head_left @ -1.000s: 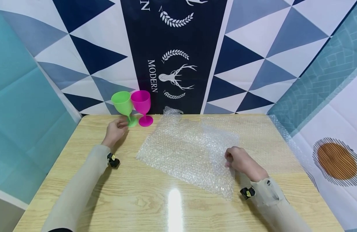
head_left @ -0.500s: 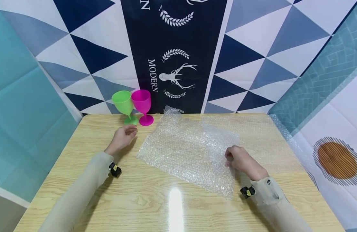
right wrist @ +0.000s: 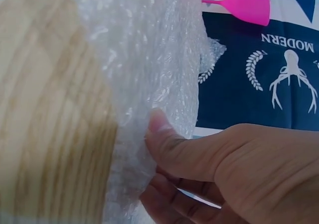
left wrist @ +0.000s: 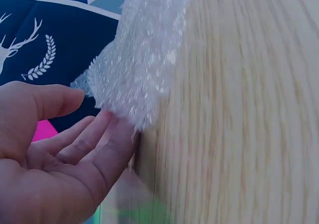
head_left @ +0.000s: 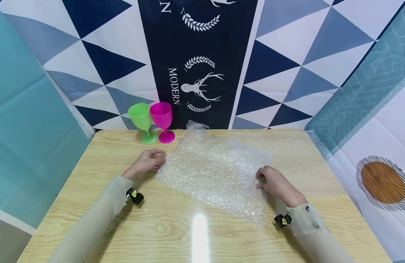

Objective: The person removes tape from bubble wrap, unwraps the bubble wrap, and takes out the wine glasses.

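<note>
A crumpled sheet of clear bubble wrap [head_left: 209,175] lies across the middle of the table. Its right edge is pinched between the thumb and fingers of my right hand [head_left: 278,185], seen close up in the right wrist view. At the sheet's left corner is my left hand [head_left: 145,163]. In the left wrist view its fingertips reach just under the wrap's edge [left wrist: 142,79], with the thumb [left wrist: 65,98] held apart from the fingers. Behind that hand stand a green plastic goblet [head_left: 141,117] and a pink goblet [head_left: 161,117], side by side and upright.
Another flat piece of bubble wrap [head_left: 294,160] covers the back right of the wooden table [head_left: 149,226] and hangs past its right edge. A patterned cloth backdrop [head_left: 195,44] rises behind the table.
My left hand has moved from beside the green goblet's base, right and toward me, to the bubble wrap's left corner. My right hand has stayed on the right edge.
</note>
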{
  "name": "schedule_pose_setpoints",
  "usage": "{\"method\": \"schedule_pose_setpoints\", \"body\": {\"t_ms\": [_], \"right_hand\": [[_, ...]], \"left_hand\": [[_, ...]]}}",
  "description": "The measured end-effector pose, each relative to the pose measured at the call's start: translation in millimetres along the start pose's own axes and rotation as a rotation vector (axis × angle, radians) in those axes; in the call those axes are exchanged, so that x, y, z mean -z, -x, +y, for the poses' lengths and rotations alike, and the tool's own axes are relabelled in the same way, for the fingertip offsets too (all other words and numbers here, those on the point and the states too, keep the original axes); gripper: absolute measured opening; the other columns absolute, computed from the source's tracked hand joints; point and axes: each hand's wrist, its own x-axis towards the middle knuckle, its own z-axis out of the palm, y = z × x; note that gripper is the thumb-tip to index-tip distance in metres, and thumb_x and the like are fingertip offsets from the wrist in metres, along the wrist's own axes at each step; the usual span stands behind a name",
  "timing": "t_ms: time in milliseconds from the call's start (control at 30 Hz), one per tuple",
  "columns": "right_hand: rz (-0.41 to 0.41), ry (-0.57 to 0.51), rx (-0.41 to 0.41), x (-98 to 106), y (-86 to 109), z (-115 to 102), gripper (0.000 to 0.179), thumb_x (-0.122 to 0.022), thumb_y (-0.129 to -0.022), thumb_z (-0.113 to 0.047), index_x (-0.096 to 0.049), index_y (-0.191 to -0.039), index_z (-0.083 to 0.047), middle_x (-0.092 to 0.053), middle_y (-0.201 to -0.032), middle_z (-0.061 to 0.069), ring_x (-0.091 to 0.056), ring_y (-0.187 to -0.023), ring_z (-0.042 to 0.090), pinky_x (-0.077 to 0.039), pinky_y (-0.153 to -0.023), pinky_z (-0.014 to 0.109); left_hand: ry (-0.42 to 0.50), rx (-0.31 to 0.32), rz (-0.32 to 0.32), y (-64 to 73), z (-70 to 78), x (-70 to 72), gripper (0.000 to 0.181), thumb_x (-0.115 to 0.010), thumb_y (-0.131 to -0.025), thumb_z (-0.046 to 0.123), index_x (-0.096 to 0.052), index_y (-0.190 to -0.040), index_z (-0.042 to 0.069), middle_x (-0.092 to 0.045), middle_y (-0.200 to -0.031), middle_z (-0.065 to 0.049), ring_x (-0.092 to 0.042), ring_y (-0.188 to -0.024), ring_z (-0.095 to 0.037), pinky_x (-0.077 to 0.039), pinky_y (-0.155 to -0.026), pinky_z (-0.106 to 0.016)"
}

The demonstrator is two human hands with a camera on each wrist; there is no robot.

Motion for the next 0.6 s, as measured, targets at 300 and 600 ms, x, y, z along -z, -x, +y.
{"method": "schedule_pose_setpoints", "body": {"t_ms": [300, 600], "right_hand": [[0.032, -0.082, 0.051, -1.8, 4.6, 7.5, 0.028, -0.083, -0.086, -0.01, -0.072, -0.107, 0.005, -0.066, -0.096, 0.013, -0.062, -0.086, 0.023, -0.056, -0.076, 0.043], [0.171, -0.188, 0.102, -1.0, 29.0, 13.8, 0.025, -0.075, -0.092, -0.007, -0.073, -0.114, 0.004, -0.071, -0.111, 0.021, -0.069, -0.102, 0.04, -0.06, -0.085, 0.054]], "left_hand": [[-0.047, -0.001, 0.003, -2.2, -5.0, -12.0, 0.047, -0.076, -0.091, 0.006, -0.06, -0.132, -0.009, -0.075, -0.092, -0.002, -0.061, -0.068, -0.005, -0.052, -0.058, -0.018], [-0.027, 0.004, 0.05, 4.1, -7.6, -16.1, 0.041, -0.077, -0.089, 0.004, -0.064, -0.126, -0.008, -0.076, -0.092, -0.003, -0.064, -0.069, -0.008, -0.054, -0.059, -0.02]]}}
